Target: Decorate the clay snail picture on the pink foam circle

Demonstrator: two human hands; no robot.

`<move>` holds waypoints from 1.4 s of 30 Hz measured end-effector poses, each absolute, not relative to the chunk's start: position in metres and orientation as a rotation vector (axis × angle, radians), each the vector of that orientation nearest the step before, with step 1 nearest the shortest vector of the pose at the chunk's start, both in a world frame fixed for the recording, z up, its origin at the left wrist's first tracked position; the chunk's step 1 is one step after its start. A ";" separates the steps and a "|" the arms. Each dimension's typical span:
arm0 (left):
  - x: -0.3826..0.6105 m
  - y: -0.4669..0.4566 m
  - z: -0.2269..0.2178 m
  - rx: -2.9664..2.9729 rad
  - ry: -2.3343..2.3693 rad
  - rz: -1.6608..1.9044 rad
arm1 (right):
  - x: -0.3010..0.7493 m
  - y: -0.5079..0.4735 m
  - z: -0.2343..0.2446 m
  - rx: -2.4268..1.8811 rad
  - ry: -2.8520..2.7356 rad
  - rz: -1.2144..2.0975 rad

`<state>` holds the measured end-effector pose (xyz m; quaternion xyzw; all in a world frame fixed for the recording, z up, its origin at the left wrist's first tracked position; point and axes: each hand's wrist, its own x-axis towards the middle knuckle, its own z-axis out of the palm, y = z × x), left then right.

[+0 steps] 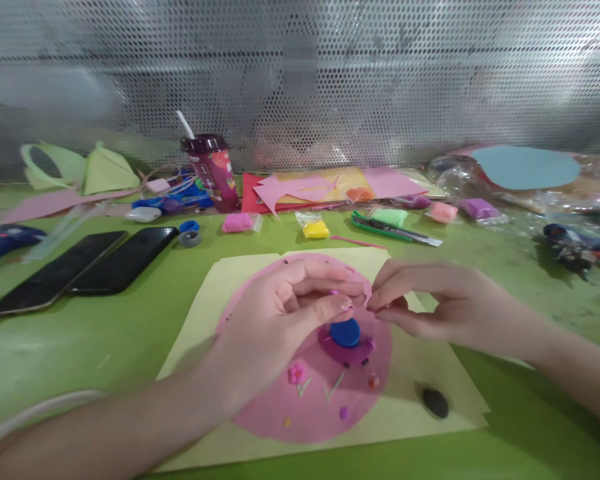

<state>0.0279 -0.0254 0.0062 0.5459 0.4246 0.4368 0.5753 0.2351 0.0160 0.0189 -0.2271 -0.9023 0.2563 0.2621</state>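
Observation:
My left hand point(280, 313) and my right hand point(420, 300) meet fingertip to fingertip above a pink paper circle point(290, 413). Both hands are pinched closed on a tiny purple bit of clay between them. Just below the fingertips a blue clay disc point(345, 332) sits on a purple clay shape point(347, 350). Small clay pieces, among them a pink flower point(296, 373), dot the circle. The circle lies on a pale yellow sheet point(430, 373), where a dark clay lump point(435, 402) also rests.
Two black phones point(90, 263) lie at left on the green table point(80, 347). Behind stand a maroon drink cup point(213, 170), coloured paper point(320, 187), bagged clay lumps such as yellow clay point(315, 229), a green utility knife point(395, 230), and glue guns at both edges.

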 end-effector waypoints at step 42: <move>0.030 -0.023 0.003 1.347 1.033 1.025 | 0.242 0.025 0.012 -0.662 -2.729 0.890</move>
